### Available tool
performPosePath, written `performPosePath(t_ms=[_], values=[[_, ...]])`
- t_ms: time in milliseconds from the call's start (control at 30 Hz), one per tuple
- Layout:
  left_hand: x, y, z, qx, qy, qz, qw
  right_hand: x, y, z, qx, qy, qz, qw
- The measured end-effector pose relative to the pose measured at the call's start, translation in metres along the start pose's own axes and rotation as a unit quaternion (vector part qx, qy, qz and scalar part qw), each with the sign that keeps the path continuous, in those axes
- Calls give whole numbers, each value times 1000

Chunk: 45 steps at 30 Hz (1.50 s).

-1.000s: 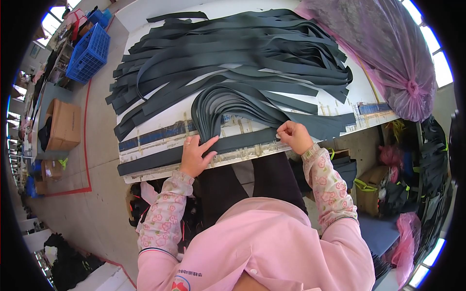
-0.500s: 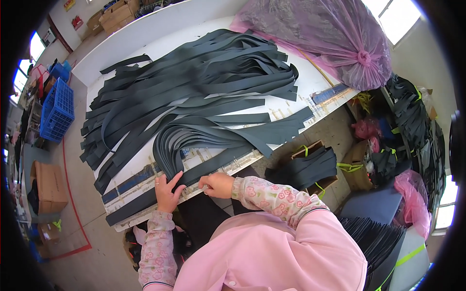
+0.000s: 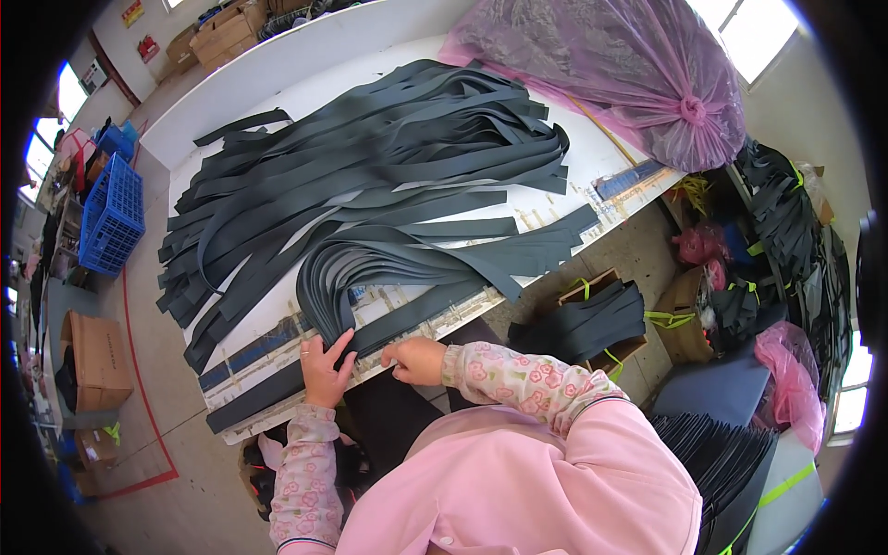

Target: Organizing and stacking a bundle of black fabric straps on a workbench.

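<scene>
A curved bundle of dark grey-green flat strips (image 3: 324, 277) arches down to the near edge of the white table. My left hand (image 3: 326, 372) grips the lower end of that bundle, its thumb and fingers around the strips. Just to its right, my right hand (image 3: 418, 361) is at the table edge with fingers curled in; whatever it may hold is hidden. Beneath the bundle a single strip (image 3: 268, 396) lies along the front edge. Behind spreads a wide heap of loose strips (image 3: 342, 166).
A pink plastic sack (image 3: 620, 65) fills the table's far right corner. Below the right edge, a carton of strips (image 3: 592, 319) stands on the floor. Stacked dark strips (image 3: 717, 462) lie by my right side. A blue crate (image 3: 111, 217) is off to the left.
Both hands stay by the table's front edge, with the left still at the end of the bundle. The right hand's fingers have shifted slightly. The view has moved a little.
</scene>
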<state>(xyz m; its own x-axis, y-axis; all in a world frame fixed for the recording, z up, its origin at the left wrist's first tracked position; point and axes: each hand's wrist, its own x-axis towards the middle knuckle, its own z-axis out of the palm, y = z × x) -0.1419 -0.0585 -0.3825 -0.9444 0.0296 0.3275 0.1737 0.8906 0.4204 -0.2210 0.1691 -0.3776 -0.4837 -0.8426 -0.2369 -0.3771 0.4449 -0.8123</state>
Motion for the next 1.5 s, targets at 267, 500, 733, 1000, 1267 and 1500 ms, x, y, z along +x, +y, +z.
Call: performPosePath(t_ms=[267, 500, 733, 1000, 1267, 1500], values=[[-1, -1, 7, 14, 40, 13, 999, 4, 1, 10, -27, 11, -27, 999], [0, 0, 9, 18, 39, 16, 999, 16, -8, -20, -53, 50, -22, 997], [-11, -5, -1, 36, 10, 4, 999, 49, -17, -21, -78, 165, 19, 983], [0, -3, 0, 6, -33, -4, 999, 42, -9, 13, 73, 164, 21, 984], [-7, -9, -5, -23, -32, -14, 999, 53, -21, 30, 5, 175, 17, 984], [-6, -10, -3, -36, -34, -14, 999, 59, -21, 35, -32, 181, 37, 982]])
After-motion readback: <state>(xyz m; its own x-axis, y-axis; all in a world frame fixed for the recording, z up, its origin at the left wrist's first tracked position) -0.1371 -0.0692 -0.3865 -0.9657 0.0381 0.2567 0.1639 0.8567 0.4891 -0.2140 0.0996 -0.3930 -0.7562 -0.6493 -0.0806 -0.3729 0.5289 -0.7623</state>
